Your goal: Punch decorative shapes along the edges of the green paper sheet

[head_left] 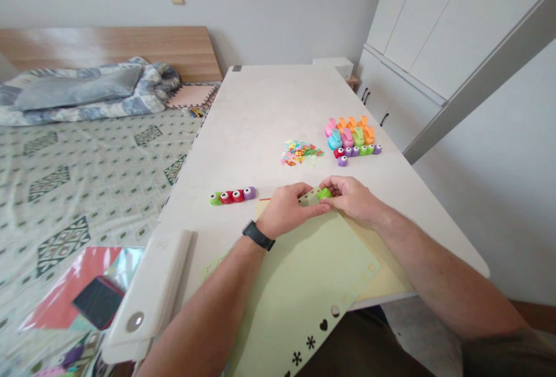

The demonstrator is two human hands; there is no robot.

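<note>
A pale green sheet of paper [308, 261] lies slanted before me, with hearts, snowflakes and other shapes cut through its near edge. My left hand [289, 209], with a dark band on the wrist, grips the sheet near its far corner, the thumb on top. At that corner a small green craft punch [324, 194] sits against the paper's edge. My right hand [350, 197] is closed around this punch from the right. The fingers partly cover the punch. Under the green sheet shows a yellow sheet [382, 255].
Beyond my hands are a heap of coloured paper cutouts [299, 152] and rows of larger lever punches [350, 132] with small punches [365, 150]. A short row of punches [232, 196] stands left. A long white device [152, 296] lies at the table's left edge, beside the bed [108, 191].
</note>
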